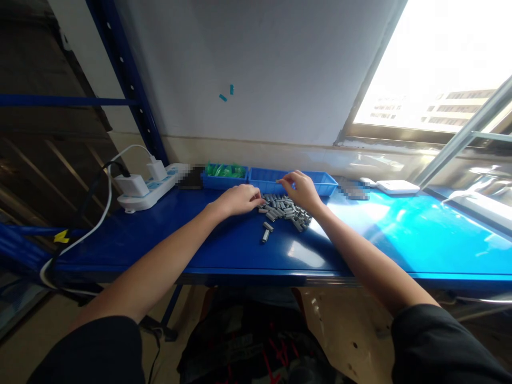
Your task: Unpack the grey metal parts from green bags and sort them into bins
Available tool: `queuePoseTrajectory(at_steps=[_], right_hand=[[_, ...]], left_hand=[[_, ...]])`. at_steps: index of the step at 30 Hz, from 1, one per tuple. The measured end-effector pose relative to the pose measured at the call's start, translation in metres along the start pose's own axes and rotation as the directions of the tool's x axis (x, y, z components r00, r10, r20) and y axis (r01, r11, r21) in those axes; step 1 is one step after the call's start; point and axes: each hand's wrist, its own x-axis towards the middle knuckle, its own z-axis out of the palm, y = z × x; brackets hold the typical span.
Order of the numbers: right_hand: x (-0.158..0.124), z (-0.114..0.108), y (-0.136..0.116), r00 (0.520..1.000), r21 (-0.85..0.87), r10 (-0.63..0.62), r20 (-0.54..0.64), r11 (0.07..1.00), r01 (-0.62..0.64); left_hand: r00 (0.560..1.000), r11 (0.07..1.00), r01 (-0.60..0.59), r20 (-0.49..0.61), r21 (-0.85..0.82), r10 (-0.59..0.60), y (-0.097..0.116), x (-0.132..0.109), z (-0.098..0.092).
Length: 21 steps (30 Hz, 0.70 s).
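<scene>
A heap of small grey cylinders [285, 211] lies on the blue table [224, 245], with two strays a little nearer to me. My left hand [239, 199] rests at the heap's left edge, fingers curled, fingertips touching the pieces. My right hand [301, 190] hovers over the heap's far side, thumb and fingers pinched together by the rim of a blue tray [320, 184]; whether it holds a piece is too small to tell. Left of that tray stands a second blue tray [224, 181] filled with green parts [224, 170].
A white power strip [150, 189] with plugged-in chargers and cables sits at the back left. A white device [397, 186] lies near the window sill at the right. A blue shelf upright [132, 85] rises at the left. The wall runs close behind the trays.
</scene>
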Motion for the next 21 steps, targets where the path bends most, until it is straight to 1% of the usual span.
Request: queuePoseTrajectory(at_steps=[2, 5, 8, 10, 12, 16, 19, 21], right_hand=[[0.003, -0.001, 0.016, 0.998, -0.052, 0.055, -0.040, 0.997, -0.057], [0.004, 0.000, 0.030, 0.992, -0.062, 0.108, -0.069, 0.992, -0.112], [0.004, 0.004, 0.033, 0.989, -0.066, 0.127, -0.070, 0.989, -0.132], [0.004, 0.005, 0.032, 0.989, -0.074, 0.127, -0.080, 0.988, -0.133], [0.004, 0.004, 0.031, 0.987, -0.069, 0.122, -0.107, 0.989, -0.130], [0.003, -0.001, 0.024, 0.985, -0.032, 0.105, -0.140, 0.993, -0.110], [0.000, -0.005, 0.009, 0.994, -0.006, 0.054, -0.097, 0.998, -0.055], [-0.003, -0.005, -0.007, 0.999, 0.020, -0.025, -0.021, 0.999, 0.026]], left_hand=[[0.998, 0.996, -0.019, 0.065, 0.087, 0.014, 0.002, -0.003, -0.007], [0.986, 0.995, -0.021, 0.166, 0.098, 0.004, 0.008, -0.007, -0.013], [0.961, 0.992, -0.063, 0.275, 0.113, 0.030, 0.012, -0.008, -0.014], [0.952, 0.985, -0.094, 0.304, 0.146, 0.045, 0.014, -0.009, -0.012], [0.954, 0.980, -0.086, 0.298, 0.181, 0.028, 0.015, -0.009, -0.010], [0.968, 0.974, -0.004, 0.246, 0.227, -0.054, 0.018, -0.008, -0.009], [0.991, 0.978, 0.057, 0.107, 0.201, -0.080, 0.016, -0.007, -0.012], [0.998, 0.984, 0.068, 0.002, 0.166, -0.069, 0.013, -0.005, -0.014]])
